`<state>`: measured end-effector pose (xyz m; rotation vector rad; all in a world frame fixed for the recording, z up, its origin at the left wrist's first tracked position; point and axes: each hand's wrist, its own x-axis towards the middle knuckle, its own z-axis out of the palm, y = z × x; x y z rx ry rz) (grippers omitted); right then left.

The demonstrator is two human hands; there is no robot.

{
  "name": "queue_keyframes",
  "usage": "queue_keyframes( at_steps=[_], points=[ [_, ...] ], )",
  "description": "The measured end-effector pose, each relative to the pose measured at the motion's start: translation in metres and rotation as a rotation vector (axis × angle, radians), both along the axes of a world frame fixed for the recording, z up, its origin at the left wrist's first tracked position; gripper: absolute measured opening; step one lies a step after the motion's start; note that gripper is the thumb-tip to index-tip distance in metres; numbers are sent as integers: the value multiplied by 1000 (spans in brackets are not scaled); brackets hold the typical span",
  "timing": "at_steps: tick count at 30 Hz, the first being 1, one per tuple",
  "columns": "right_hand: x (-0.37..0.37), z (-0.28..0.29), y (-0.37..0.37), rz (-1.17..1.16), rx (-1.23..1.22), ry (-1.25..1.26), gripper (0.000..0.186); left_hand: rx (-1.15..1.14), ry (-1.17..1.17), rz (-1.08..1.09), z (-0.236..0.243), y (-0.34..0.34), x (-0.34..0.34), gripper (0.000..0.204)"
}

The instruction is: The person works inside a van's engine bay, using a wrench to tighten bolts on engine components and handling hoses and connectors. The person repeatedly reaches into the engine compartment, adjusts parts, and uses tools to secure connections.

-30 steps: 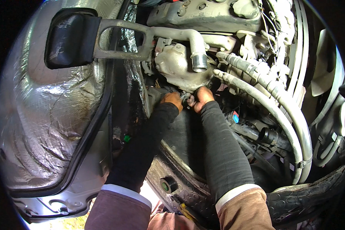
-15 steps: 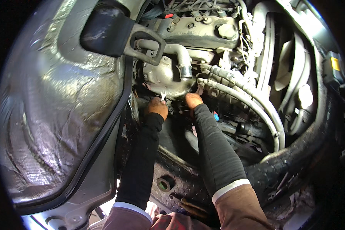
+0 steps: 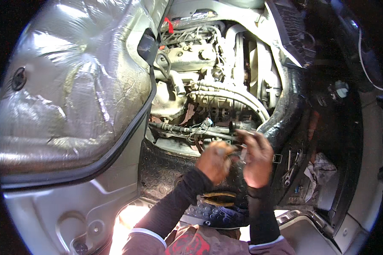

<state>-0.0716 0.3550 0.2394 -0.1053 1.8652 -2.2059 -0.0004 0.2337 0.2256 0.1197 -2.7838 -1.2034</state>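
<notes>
My left hand (image 3: pixel 217 162) is raised over the black studded mat (image 3: pixel 166 176), its fingers curled round something small I cannot make out. My right hand (image 3: pixel 256 158) is beside it, smeared by motion, with a slim metal piece (image 3: pixel 242 155) near its fingertips; whether it grips that is unclear. Both hands are in front of the exposed engine (image 3: pixel 187 59), near its lower hoses and pipes (image 3: pixel 178 127). Yellow-handled pliers (image 3: pixel 219 195) lie below my hands, with a dark blue cloth (image 3: pixel 232 212).
A foil-lined panel (image 3: pixel 72 106) fills the left side. Pale curved hoses (image 3: pixel 238 100) run across the engine. At the right, several wrenches (image 3: pixel 290 170) lie by a crumpled pale rag (image 3: pixel 321 170) on a dark floor. A grey metal sill (image 3: pixel 298 236) is at the lower right.
Both hands have pulled back from under the metal housing toward me and to the right, closer together. The wrench tip seen above my left hand is no longer clear. The view now takes in more of the surroundings.
</notes>
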Motion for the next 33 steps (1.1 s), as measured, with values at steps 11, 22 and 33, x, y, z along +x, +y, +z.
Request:
queue_keyframes(
  at_steps=[11,22,33],
  points=[
    [-18,-149,257,-316,1188,0,58,840,21,-949,156,25,84,33],
    [90,33,172,-50,465,198,29,876,188,-1527,251,37,166,29],
    [138,21,165,-80,474,319,20,1081,218,-1366,250,53,237,23]
  ],
)
